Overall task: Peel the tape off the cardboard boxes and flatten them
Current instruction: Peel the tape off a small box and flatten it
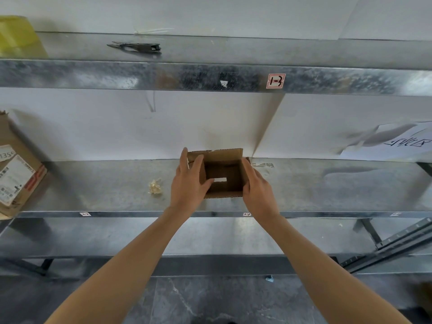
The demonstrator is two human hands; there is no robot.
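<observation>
Sticker (276,80) on the upper shelf edge (140,76) is reading 1-3; I'm gripping the open cardboard box (224,170) on the middle shelf (327,188), left hand (189,185) and right hand (258,190) clasping its sides

My left hand (188,183) and right hand (258,190) flank the open box (223,170) on the shelf (327,185). A tape wad (155,187) lies left of it, and a larger box (18,171) farther left.

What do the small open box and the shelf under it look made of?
Small open box: brown cardboard, likely corrugated, matte; raw, ragged flap edge. Shelf: probably galvanized sheet steel, dull grey with mottled patches and soft reflections.
</observation>
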